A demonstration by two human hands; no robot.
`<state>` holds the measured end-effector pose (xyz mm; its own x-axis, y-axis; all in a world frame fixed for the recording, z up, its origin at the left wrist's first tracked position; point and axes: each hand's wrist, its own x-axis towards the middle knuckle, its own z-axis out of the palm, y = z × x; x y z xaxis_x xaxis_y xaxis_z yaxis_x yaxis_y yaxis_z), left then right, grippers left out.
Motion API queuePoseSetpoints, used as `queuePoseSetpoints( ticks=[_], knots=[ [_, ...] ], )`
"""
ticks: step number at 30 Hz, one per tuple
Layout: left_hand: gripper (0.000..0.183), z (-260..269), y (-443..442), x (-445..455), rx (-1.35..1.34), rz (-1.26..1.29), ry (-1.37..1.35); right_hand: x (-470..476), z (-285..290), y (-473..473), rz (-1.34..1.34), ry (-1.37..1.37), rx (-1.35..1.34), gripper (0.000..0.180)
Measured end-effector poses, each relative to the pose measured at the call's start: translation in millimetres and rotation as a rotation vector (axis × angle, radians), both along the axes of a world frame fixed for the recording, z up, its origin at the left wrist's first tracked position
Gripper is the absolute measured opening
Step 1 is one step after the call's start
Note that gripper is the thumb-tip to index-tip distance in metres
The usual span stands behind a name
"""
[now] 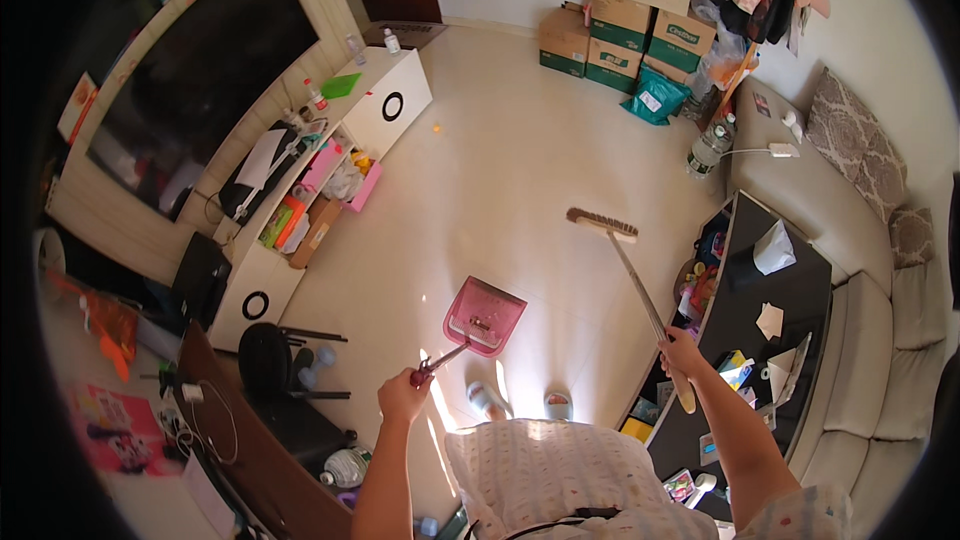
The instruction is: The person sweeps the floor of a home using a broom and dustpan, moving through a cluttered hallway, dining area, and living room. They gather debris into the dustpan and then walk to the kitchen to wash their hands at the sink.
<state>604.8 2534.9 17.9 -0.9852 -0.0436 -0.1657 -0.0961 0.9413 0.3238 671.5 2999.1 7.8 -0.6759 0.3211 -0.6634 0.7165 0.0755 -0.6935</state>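
My left hand (pixel 403 394) grips the handle of a pink long-handled dustpan (pixel 487 307), whose pan is in front of my feet. Some small dark debris shows inside the pan, beside a pale comb-like strip. In my right hand (pixel 681 352) is the pole of a broom (pixel 634 274). The pole's pale lower grip sticks out below my fist. Out ahead and to the right, the broom's head (pixel 604 223) with dark bristles is on or just above the tiled floor (pixel 495 157); I cannot tell which.
A black-topped coffee table (pixel 780 292) with clutter stands close on my right, before a sofa (pixel 855 360). At left are a low white TV cabinet (pixel 390 101) and a black stool (pixel 266 360). Cardboard boxes (pixel 615 60) are stacked at the back. A small orange object (pixel 436 127) lies on the floor.
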Motion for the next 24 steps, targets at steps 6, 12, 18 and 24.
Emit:
queuePoseSetpoints(
  ticks=[6, 12, 18, 24],
  knots=[
    [0.026, -31.2, -0.8, -134.3, 0.011, -0.188, -0.086, -89.7, -30.7, -47.0, -0.113, -0.024, 0.13, 0.033],
    [0.026, -48.7, 12.9, -211.3, 0.061, -0.291, -0.217, -139.7, -80.6, -113.0, 0.075, -0.13, 0.297, 0.034],
    [0.026, -50.7, 12.6, -248.6, -0.003, -0.321, -0.278, -82.3, -42.7, -172.2, 0.225, -0.258, 0.107, 0.045],
    [0.028, -55.3, -1.8, -254.0, 0.034, -0.332, -0.296, -77.5, 111.3, -171.0, -0.012, -0.513, -0.196, 0.045]
  ],
)
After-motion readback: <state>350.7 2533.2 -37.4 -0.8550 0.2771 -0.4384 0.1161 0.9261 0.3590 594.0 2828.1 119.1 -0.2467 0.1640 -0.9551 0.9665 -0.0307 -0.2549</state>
